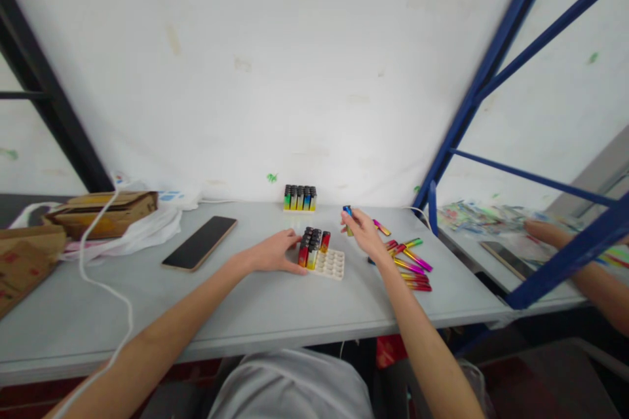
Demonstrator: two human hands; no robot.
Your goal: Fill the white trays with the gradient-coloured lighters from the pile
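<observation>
A white tray (335, 266) with rows of round holes lies on the table. Several coloured lighters (312, 247) stand upright in its left part; holes at the right hold none. My left hand (278, 252) grips the tray's left side, thumb at the front corner and fingers behind. Right of the tray and above the table, my right hand (362, 230) pinches a blue and yellow lighter (348, 212) upright, its lower part covered by fingers. Beside my right forearm lies a loose pile of shiny red, gold, pink and green lighters (411, 263).
A second tray full of lighters (300, 198) stands by the wall. At left are a phone (200, 243), a white cable (101, 283) and cardboard boxes (111, 209) with plastic bags. Blue metal framing (459, 124) rises at right, with another person's arm (584, 262) beyond it.
</observation>
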